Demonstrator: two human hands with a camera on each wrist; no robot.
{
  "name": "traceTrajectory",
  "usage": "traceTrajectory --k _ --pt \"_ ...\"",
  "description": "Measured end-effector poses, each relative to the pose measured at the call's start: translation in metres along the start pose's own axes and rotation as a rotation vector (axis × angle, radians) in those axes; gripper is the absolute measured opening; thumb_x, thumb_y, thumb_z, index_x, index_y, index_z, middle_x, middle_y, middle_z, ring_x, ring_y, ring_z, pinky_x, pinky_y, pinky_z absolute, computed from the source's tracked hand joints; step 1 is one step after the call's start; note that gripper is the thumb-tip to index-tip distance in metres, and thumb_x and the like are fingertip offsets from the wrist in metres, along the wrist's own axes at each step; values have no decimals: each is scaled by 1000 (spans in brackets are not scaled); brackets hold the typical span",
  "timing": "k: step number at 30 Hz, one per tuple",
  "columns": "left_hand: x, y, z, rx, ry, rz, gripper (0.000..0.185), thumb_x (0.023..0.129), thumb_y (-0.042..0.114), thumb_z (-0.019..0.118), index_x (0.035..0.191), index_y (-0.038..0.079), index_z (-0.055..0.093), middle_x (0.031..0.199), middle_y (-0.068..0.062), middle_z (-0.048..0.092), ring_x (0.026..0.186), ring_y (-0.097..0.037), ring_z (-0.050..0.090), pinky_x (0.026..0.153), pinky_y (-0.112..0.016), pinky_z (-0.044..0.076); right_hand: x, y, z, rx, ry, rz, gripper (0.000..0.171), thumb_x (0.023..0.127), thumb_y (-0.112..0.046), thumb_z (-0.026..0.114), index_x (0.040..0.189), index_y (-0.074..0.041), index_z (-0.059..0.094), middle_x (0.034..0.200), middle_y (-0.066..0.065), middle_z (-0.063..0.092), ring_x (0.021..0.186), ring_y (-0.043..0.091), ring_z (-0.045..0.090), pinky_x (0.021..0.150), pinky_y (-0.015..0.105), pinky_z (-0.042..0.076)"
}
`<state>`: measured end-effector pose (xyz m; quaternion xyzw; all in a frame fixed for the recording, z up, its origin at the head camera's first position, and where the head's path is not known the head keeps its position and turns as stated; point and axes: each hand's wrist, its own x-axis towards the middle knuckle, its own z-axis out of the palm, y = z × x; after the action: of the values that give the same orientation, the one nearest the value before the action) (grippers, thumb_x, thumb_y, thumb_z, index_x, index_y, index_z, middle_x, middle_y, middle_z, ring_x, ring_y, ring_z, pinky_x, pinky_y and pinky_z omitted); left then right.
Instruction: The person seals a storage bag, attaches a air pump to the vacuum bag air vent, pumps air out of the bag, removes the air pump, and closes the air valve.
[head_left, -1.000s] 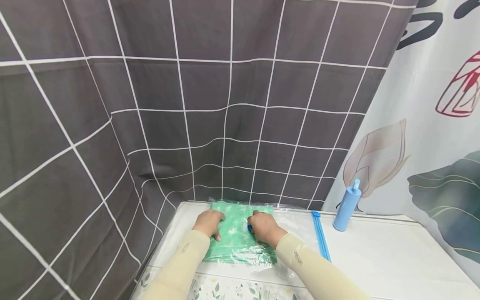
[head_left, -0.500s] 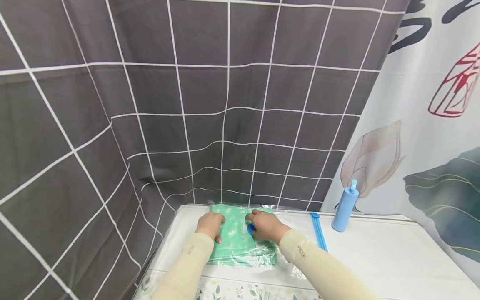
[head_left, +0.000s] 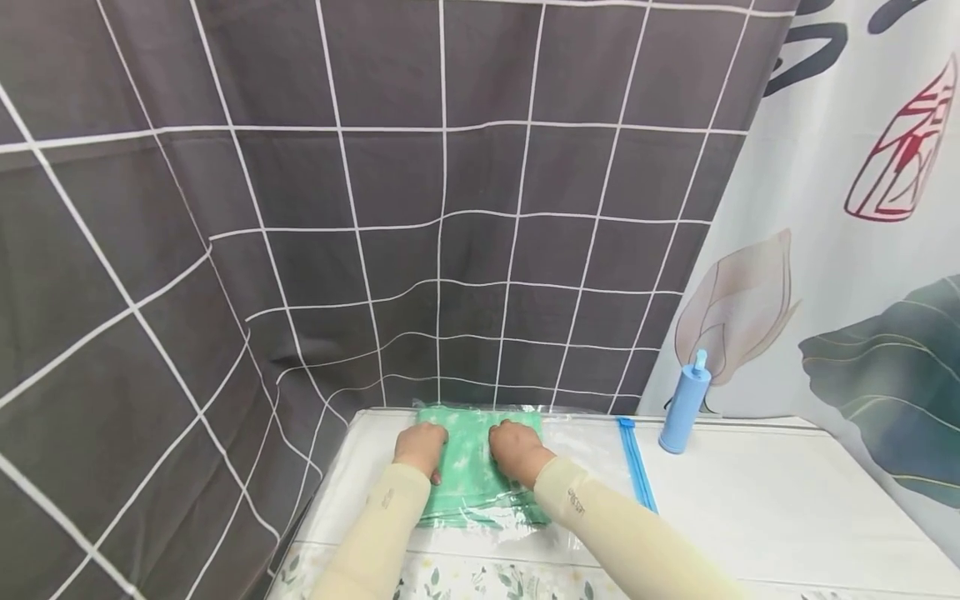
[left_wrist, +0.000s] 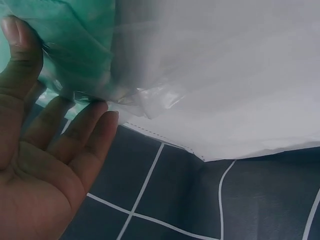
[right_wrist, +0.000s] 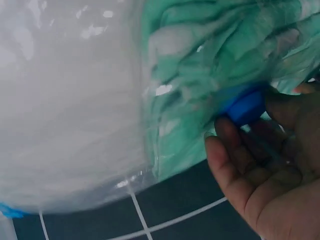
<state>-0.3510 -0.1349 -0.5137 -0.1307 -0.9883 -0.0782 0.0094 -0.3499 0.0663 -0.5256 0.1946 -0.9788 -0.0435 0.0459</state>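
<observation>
A folded green cloth with white patches lies inside a clear plastic storage bag on the white tabletop. My left hand rests at the bag's left side. In the left wrist view its thumb lies over the bag and its loosely bent fingers touch the bag's edge. With thumb and fingers, my right hand pinches a round blue valve cap on the bag's face. The right hand hides this cap in the head view.
A blue zip strip runs along the bag's right end. Farther right, a blue hand pump stands upright near the back edge. A dark gridded curtain hangs behind and to the left, with a printed white one at the right.
My right hand has shifted and turned slightly over the blue cap, which now hides from the head view. The left hand stays at the bag's left side. The head view has moved a little.
</observation>
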Motion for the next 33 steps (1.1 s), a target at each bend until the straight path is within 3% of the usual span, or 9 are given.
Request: traceTrajectory --k 6,10,13,16,18,20,23,28,33 --pt "1 3 -3 37 6 5 63 50 18 104 109 8 83 103 -11 86 99 -32 83 99 -56 71 32 38 66 63 67 -173 41 73 0 95 106 -17 78 102 2 73 83 22 75 68 40 67" --pt "2 2 -2 26 10 11 62 51 17 104 109 8 83 102 -11 85 99 -32 83 99 -55 71 37 50 71 155 77 -258 53 60 4 94 104 -24 83 101 -3 73 88 21 76 75 42 70" --pt "1 -2 0 -4 5 14 67 54 19 102 117 8 85 113 -12 87 108 -35 83 104 -56 69 18 43 35 219 43 -263 51 63 10 93 104 -21 86 102 -3 77 94 21 78 86 43 71" --pt "0 -6 1 -40 -1 11 73 57 21 99 127 9 84 128 -13 85 121 -40 80 112 -58 66 2 35 2 288 1 -246 39 76 11 90 106 -13 86 105 2 79 99 24 78 93 47 71" --pt "0 -8 0 -55 -3 8 76 58 22 98 132 10 83 136 -13 84 128 -42 78 116 -59 63 4 38 8 292 6 -202 25 91 -2 87 115 -10 84 110 7 80 101 26 78 96 47 70" --pt "1 -10 0 -61 -3 11 77 58 22 98 132 10 83 137 -14 83 129 -43 77 117 -59 63 12 43 23 260 25 -148 16 102 -21 81 115 -10 82 106 7 80 94 24 77 86 48 70" --pt "2 -10 0 -58 -4 21 78 57 21 99 132 9 83 137 -14 83 129 -43 77 117 -58 63 31 50 57 206 13 -23 33 107 -44 76 113 -12 80 101 6 80 87 23 75 78 49 70" --pt "2 -9 1 -51 -20 33 80 55 21 102 132 8 83 136 -14 83 130 -44 76 118 -58 62 43 48 83 171 -46 59 29 103 -38 77 103 -10 79 91 7 78 83 24 74 79 46 70" --pt "3 -10 1 -45 -16 28 81 55 21 103 133 9 83 137 -14 83 131 -45 76 117 -58 62 34 35 61 102 8 -17 16 91 -20 86 102 -11 79 91 5 76 86 22 73 79 41 69"
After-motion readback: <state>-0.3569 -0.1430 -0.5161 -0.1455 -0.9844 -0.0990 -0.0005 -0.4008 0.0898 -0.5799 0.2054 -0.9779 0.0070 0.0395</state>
